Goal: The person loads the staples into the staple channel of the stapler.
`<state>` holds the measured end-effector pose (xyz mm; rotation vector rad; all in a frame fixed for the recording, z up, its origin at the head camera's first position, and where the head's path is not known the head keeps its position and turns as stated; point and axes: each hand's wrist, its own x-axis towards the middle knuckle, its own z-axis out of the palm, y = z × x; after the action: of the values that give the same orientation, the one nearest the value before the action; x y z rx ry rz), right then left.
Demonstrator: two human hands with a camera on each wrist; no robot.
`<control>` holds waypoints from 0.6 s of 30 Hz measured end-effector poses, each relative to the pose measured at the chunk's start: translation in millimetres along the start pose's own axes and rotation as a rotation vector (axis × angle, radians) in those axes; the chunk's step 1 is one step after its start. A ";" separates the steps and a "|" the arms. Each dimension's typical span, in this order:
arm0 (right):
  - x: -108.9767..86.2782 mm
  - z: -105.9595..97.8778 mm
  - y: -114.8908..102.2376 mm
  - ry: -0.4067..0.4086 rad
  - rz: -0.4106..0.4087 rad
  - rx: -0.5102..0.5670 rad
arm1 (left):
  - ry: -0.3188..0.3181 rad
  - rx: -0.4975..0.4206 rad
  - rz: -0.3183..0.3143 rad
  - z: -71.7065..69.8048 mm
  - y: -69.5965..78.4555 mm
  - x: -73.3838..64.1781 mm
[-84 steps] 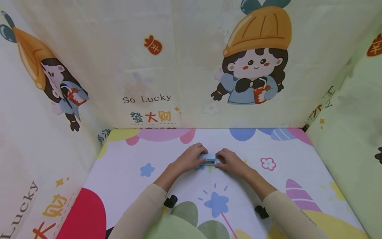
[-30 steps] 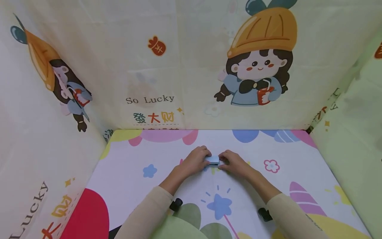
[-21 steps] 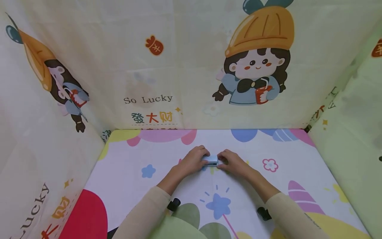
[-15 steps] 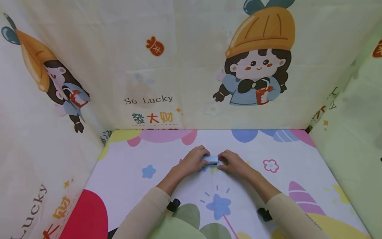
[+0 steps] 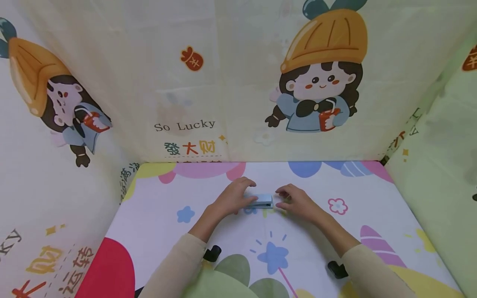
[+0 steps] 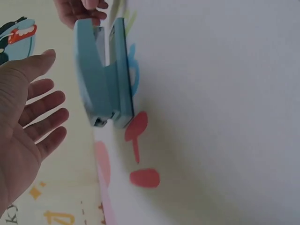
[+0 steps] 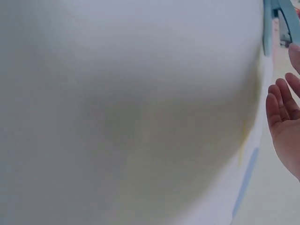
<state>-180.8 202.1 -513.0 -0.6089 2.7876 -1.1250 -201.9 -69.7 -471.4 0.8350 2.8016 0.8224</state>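
Observation:
A light blue stapler [image 5: 262, 200] lies on the patterned table, and the left wrist view shows its blue body [image 6: 101, 75] from the side. Beside its left end is my left hand [image 5: 234, 196], thumb and fingers spread. In the left wrist view a gap separates the left hand [image 6: 28, 108] from the stapler. My right hand [image 5: 298, 203] hovers just off the stapler's right end, its fingers loosely bent around nothing. Only part of the right hand [image 7: 286, 122] and one end of the stapler [image 7: 283, 21] appear in the right wrist view.
Printed cloth walls [image 5: 246, 82] rise at the back and on both sides. The white tabletop [image 5: 156, 223] carries flat printed shapes, among them a blue star [image 5: 273, 254]. Each wrist wears a small black camera [image 5: 212, 253].
Both hands have let go of the stapler and spread their fingers. The left hand has drawn back to the left, the right hand slightly to the right. The stapler stays put.

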 end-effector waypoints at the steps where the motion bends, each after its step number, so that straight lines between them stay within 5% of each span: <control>1: -0.7 -2.9 -0.8 0.007 0.000 0.002 | 0.007 -0.004 -0.012 -3.6 -0.4 -1.9; 12: -3.1 -43.9 -5.2 0.086 -0.051 -0.033 | 0.109 0.038 -0.065 -36.8 -18.7 -22.4; 18: -17.4 -68.8 -3.9 0.164 -0.040 -0.163 | 0.183 0.146 -0.088 -47.9 -34.7 -37.7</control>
<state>-178.1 251.1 -461.5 -0.6146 3.0431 -1.0045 -198.4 -136.8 -451.0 0.6813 3.0657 0.7221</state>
